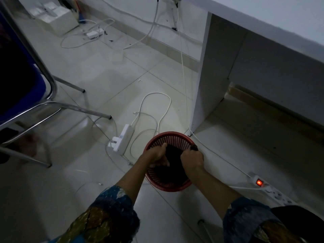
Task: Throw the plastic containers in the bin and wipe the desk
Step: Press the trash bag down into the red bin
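A red slatted plastic bin (172, 137) stands on the tiled floor beside the white desk's side panel (208, 81). Both my hands are over its mouth. My left hand (157, 155) and my right hand (192, 157) each grip a piece of dark material (173, 153) that hangs down into the bin; it may be a black bag or liner, but the dim light hides what it is. More dark material (168, 174) fills the bin's inside. No plastic containers are visible.
White cables loop over the floor around a white power strip (122, 137) left of the bin. Another strip with a lit red switch (259, 182) lies to the right. A blue chair on chrome legs (52, 88) stands at the left.
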Demonstrator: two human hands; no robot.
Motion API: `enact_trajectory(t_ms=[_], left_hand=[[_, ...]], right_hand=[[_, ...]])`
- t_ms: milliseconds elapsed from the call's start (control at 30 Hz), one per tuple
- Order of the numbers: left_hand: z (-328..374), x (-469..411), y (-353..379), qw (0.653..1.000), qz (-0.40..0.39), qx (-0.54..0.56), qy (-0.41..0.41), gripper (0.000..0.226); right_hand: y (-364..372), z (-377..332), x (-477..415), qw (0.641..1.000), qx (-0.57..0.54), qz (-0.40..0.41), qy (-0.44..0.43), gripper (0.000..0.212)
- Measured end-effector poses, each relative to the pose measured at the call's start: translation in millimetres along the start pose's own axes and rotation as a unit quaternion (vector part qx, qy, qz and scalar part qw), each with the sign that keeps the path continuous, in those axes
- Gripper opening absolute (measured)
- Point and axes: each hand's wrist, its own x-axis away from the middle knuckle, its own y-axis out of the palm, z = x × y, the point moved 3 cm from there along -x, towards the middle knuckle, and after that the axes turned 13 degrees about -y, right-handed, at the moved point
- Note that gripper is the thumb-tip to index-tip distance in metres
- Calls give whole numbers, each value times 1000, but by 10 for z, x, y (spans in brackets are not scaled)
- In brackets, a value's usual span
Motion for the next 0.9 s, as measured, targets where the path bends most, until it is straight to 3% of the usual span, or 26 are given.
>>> enact_trajectory(t_ms=[67,167,267,500,567,633,700,767,900], left_hand=[[-168,-41,261,979,-169,75,-90,86],[-214,-85,550,931,-281,196,-129,104],[-141,-129,662,901,-286,299,-130,90],[-45,-226,669,831,-264,468,-144,29],[-30,-247,629,851,-233,445,-152,25],[-57,-255,559,919,-161,325,-153,22],[-85,-253,476,965,-82,206,-138,38],[-81,-245,422,983,-49,131,-119,47],[-7,-184,384,998,31,-32,-50,45]], right_hand=[[-9,-7,43,999,-51,-6,5,27],[18,-1,99,985,-166,-38,-13,30],[44,-32,191,963,-248,-84,-70,38],[216,-20,316,942,-320,-12,-103,39],[303,-2,333,924,-371,-14,-96,26],[363,48,331,902,-425,-26,-70,22],[421,115,310,866,-500,-20,-21,31],[463,170,276,836,-549,-8,19,33],[485,177,220,775,-627,19,83,22]])
